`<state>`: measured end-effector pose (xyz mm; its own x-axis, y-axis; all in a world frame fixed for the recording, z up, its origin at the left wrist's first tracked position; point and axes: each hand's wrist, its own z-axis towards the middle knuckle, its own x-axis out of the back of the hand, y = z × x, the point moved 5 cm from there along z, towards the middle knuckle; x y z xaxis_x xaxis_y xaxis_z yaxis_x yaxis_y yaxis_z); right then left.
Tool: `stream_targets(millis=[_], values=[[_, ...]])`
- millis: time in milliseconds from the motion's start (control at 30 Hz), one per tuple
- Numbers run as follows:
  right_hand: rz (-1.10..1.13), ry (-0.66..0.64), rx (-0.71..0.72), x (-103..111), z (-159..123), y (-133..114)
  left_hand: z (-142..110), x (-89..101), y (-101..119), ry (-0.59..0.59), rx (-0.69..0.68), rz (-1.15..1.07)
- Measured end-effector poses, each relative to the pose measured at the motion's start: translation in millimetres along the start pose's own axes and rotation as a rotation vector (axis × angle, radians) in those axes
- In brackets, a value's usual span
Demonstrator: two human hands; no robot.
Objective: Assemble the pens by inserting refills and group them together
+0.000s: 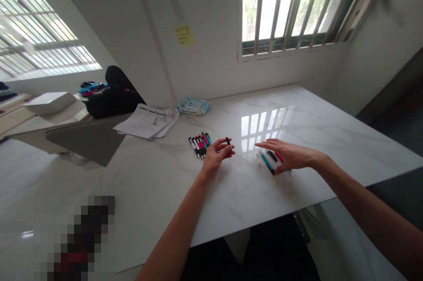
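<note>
My left hand (219, 154) pinches a small black pen part (228, 140) between thumb and fingers, a little above the tabletop. Just left of it lies a row of assembled click pens (198, 143) in white, red, blue and black, partly covered by the hand. My right hand (291, 155) is open, fingers stretched to the left, over loose pen parts. Among these are a blue pen barrel (268, 164), a black piece (272, 155) and a red barrel (279, 156) partly hidden under the hand. Small clear bits (258, 157) lie beside them.
The white marbled table (231, 201) meets the wall at the back. A wet wipes pack (194, 106) and papers (145, 121) with glasses (159, 117) on top lie behind the pens. A grey panel (89, 140) stands at left. A yellow note (185, 35) hangs on the wall.
</note>
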<state>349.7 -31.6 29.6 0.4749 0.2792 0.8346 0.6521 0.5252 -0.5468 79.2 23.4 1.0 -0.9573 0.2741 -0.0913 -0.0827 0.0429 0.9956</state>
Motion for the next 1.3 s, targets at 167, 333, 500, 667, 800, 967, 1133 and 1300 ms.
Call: stream_targets(millis=[167, 333, 500, 667, 800, 967, 1133, 1300], values=[[-0.039, -0.058, 0.0, -14, -8, 6, -1, 0.6, -4, -0.01, 0.021, 0.021], [-0.093, 0.098, -0.054, -10, -4, -9, 1, 2.2, -8, 0.027, 0.03, 0.018], [0.017, 0.328, 0.045, -28, 10, -61, -2, -6.1, -10, -0.032, 0.06, 0.001], [0.067, 0.389, 0.073, -57, 28, -85, -5, -12.6, -11, -0.158, 0.051, -0.001], [0.082, 0.406, 0.055, -62, 35, -84, -6, -11.4, -10, -0.177, 0.071, -0.014], [0.057, 0.379, 0.049, -58, 30, -78, -10, -14.6, -8, -0.235, 0.129, -0.004], [-0.071, 0.452, -0.048, -37, 9, -52, -5, -4.2, -4, -0.122, 0.099, -0.019], [-0.177, 0.404, -0.215, -36, -5, -21, -3, 1.2, -2, -0.086, 0.127, -0.054]])
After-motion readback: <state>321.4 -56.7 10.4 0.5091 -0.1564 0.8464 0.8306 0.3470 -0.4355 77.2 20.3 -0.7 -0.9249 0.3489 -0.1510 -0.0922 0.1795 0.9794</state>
